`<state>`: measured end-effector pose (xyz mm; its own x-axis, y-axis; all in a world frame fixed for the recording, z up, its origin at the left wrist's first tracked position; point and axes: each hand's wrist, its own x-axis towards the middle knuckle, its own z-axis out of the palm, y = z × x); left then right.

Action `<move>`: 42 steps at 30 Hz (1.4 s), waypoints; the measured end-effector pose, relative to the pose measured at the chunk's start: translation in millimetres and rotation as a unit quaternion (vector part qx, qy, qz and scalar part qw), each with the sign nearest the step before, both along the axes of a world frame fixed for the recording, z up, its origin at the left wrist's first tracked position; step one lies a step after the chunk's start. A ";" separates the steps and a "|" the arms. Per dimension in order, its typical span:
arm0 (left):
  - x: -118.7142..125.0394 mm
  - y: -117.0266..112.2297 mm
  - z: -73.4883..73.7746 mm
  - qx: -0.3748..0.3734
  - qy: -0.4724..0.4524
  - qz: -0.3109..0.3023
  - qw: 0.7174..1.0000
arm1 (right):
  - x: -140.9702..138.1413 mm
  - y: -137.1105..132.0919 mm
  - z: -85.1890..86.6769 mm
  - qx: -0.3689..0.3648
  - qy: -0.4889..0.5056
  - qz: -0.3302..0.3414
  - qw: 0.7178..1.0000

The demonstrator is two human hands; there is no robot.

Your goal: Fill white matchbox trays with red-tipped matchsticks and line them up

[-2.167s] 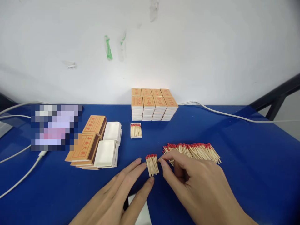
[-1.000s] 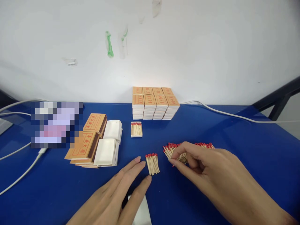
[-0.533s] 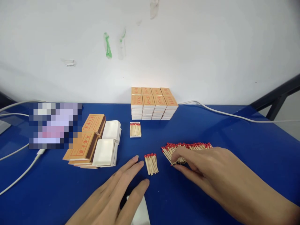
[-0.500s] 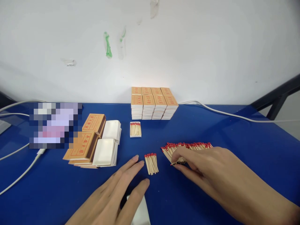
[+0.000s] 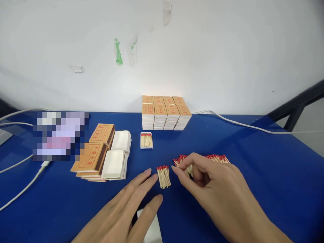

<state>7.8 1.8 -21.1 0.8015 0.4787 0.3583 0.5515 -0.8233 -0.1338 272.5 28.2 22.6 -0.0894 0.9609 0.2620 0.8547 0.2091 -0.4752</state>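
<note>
Leftward from the loose pile (image 5: 218, 158), the right hand (image 5: 215, 189) has come toward the match bundle (image 5: 164, 177). Blue counter (image 5: 273, 162) spreads back to the wall (image 5: 227, 50) and, beyond the pile, right to a slanting edge. Left hand (image 5: 129, 204) lies spread, grasping nothing, fingertips just beside the bundle. Right thumb and forefinger bend together; whether they grip a match, I cannot tell. Between both hands lies the bundle.

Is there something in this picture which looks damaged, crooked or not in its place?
The white wall looks marred by a green mark and greyish patches; residue or damage, I cannot tell. The near pile of orange sleeves has staggered edges, unlike the neat block of matchboxes. The small loose group of matches looks fairly orderly.
</note>
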 end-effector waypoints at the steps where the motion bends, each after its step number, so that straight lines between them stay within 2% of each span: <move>1: 0.0 -0.5 0.1 -0.003 -0.001 0.002 1.000 | -3.1 0.0 -1.5 0.005 -0.006 -0.007 1.000; 9: -3.2 0.2 -4.4 -0.013 -0.020 0.003 1.000 | -6.2 0.8 -4.2 0.010 -0.043 -0.020 0.999; 18: -3.6 -4.4 -5.4 -0.021 -0.017 0.005 1.000 | -6.5 -3.8 -5.0 -0.016 -0.013 0.008 1.000; 23: -4.2 -3.4 -4.7 -0.025 -0.009 0.006 1.000 | -3.0 -3.8 -3.9 0.036 -0.049 -0.007 0.998; 30: -2.0 -1.4 -0.8 -0.017 -0.009 0.005 1.000 | -0.7 -6.0 -8.3 0.120 -0.183 -0.040 0.975; 38: -6.4 -6.3 -6.4 -0.026 -0.011 0.004 1.000 | -1.3 -9.2 -7.7 0.126 -0.198 -0.028 0.972; 42: -3.4 -3.3 -4.6 -0.025 -0.003 0.004 1.000 | -1.5 -8.9 -7.2 0.111 -0.187 -0.021 0.976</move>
<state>4.4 -1.5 -25.8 0.7957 0.5019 0.3390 0.5583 -0.8249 -0.0890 271.0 19.3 15.4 -0.1799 0.8888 0.4215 0.9697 0.2321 -0.0756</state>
